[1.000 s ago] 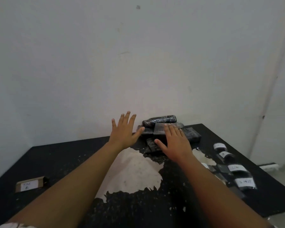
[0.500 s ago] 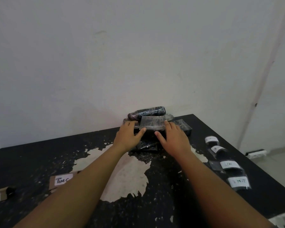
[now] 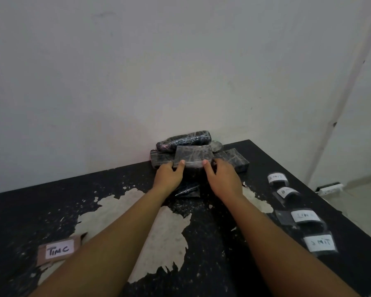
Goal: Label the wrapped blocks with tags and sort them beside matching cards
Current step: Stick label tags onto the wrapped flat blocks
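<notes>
Hands meet at frame centre: my left hand [image 3: 168, 176] and right hand [image 3: 222, 178] pinch one wrapped block [image 3: 193, 157] off the pile [image 3: 234, 160], thumbs on top, lifting it level so the others stay put.

A black peeling table [image 3: 51, 211] bears wrapped blocks [image 3: 234, 160], tags [image 3: 306, 216], a card [image 3: 59, 249].
</notes>
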Available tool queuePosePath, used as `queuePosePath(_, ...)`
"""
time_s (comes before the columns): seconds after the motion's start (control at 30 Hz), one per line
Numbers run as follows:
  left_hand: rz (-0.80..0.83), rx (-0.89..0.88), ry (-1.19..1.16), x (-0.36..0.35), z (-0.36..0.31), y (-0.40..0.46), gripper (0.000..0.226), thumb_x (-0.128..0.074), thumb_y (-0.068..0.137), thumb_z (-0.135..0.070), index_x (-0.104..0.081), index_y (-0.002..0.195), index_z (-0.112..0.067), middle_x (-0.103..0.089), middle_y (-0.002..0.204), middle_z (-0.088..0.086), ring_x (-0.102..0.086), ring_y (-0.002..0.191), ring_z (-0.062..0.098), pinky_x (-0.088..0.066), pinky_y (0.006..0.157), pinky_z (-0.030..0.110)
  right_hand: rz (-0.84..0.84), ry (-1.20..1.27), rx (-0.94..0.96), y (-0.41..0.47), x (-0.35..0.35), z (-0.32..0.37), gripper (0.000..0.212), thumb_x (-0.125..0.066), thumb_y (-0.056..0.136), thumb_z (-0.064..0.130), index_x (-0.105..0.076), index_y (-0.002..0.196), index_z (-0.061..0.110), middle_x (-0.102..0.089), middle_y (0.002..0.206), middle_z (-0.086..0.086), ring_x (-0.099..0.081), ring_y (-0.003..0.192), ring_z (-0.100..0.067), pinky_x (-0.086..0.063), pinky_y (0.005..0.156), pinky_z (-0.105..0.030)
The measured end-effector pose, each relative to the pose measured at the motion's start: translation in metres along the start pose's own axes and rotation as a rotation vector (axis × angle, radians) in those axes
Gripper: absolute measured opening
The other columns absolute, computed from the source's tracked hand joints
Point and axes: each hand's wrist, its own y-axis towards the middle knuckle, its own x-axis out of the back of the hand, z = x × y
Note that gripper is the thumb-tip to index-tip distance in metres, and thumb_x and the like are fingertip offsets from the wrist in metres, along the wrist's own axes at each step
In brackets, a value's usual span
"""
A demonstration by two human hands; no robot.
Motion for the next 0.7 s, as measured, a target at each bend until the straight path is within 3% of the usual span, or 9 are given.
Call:
queuePosePath(0.17, -0.047, -0.03, -0.005, 0.002, -0.002, -0.005, 0.073, -0.052, 0.107, -0.064, -0.062, 0.145, -0.003, -0.065, 0.143, 0.016, -0.064, 0.126, 0.034, -0.053, 0.099, 0.04, 0.001, 0.098, 0.0, -0.003, 0.003, 0.002, 0.073, -0.037, 0.108, 0.072, -0.065, 0.144, 0.015, -0.072, 0.135, -0.007, -0.068, 0.123, -0.027, -0.06, 0.099, -0.047)
queuePosePath(0.23, -0.064, -0.049, -0.007, 0.005, -0.005, -0.011, 0.071, -0.052, 0.107, -0.063, -0.06, 0.145, -0.005, -0.063, 0.144, 0.014, -0.063, 0.128, 0.034, -0.052, 0.1, 0.041, -0.003, 0.179, 0.006, -0.007, 0.006, 0.006, 0.07, -0.041, 0.109, 0.07, -0.065, 0.145, 0.016, -0.071, 0.137, -0.006, -0.068, 0.125, -0.026, -0.059, 0.102, -0.046)
queuePosePath(0.3, -0.088, -0.061, -0.053, 0.01, -0.01, -0.02, 0.068, -0.054, 0.105, -0.066, -0.058, 0.148, -0.014, -0.059, 0.147, 0.01, -0.062, 0.13, 0.032, -0.054, 0.106, 0.046, -0.015, 0.273, 0.004, -0.014, 0.012, 0.011, 0.072, -0.042, 0.107, 0.071, -0.064, 0.147, 0.016, -0.07, 0.14, -0.005, -0.067, 0.129, -0.024, -0.059, 0.106, -0.048)
queuePosePath(0.4, -0.092, -0.053, -0.257, 0.02, -0.019, -0.039, 0.047, -0.059, 0.103, -0.062, -0.052, 0.136, -0.03, -0.061, 0.135, -0.001, -0.067, 0.112, 0.019, -0.057, 0.09, 0.036, -0.031, 0.406, 0.005, -0.027, 0.022, 0.017, 0.075, -0.043, 0.106, 0.071, -0.062, 0.152, 0.016, -0.069, 0.146, -0.004, -0.066, 0.132, -0.021, -0.057, 0.11, -0.049)
queuePosePath(0.43, -0.079, -0.049, -0.326, 0.023, -0.022, -0.046, 0.046, -0.061, 0.102, -0.063, -0.048, 0.135, -0.033, -0.061, 0.134, -0.002, -0.067, 0.112, 0.018, -0.058, 0.091, 0.038, -0.036, 0.439, 0.015, -0.034, 0.027, 0.019, 0.07, -0.046, 0.108, 0.067, -0.062, 0.153, 0.016, -0.069, 0.146, -0.004, -0.065, 0.132, -0.019, -0.057, 0.111, -0.047)
queuePosePath(0.5, -0.049, -0.042, -0.413, 0.027, -0.022, -0.058, 0.05, -0.061, 0.101, -0.065, -0.045, 0.135, -0.033, -0.061, 0.137, -0.001, -0.067, 0.116, 0.02, -0.06, 0.095, 0.042, -0.055, 0.498, 0.041, -0.046, 0.035, 0.019, 0.057, -0.051, 0.112, 0.056, -0.062, 0.152, 0.018, -0.07, 0.144, -0.001, -0.066, 0.128, -0.014, -0.057, 0.109, -0.04)
queuePosePath(0.6, -0.044, -0.027, -0.468, 0.031, -0.024, -0.078, 0.056, -0.062, 0.099, -0.067, -0.043, 0.137, -0.031, -0.062, 0.131, -0.003, -0.067, 0.109, 0.012, -0.057, 0.08, 0.029, -0.048, 0.565, 0.053, -0.066, 0.047, 0.015, 0.05, -0.055, 0.112, 0.049, -0.061, 0.154, 0.021, -0.069, 0.142, 0.005, -0.064, 0.121, -0.006, -0.052, 0.098, -0.023)
queuePosePath(0.7, -0.002, 0.012, -0.526, 0.028, -0.021, -0.095, 0.083, -0.067, 0.09, -0.075, -0.036, 0.155, -0.034, -0.063, 0.138, -0.002, -0.071, 0.112, 0.017, -0.066, 0.083, 0.037, -0.026, 0.577, 0.051, -0.085, 0.054, 0.006, 0.052, -0.06, 0.11, 0.051, -0.061, 0.154, 0.023, -0.068, 0.143, 0.009, -0.065, 0.125, -0.005, -0.054, 0.101, -0.023)
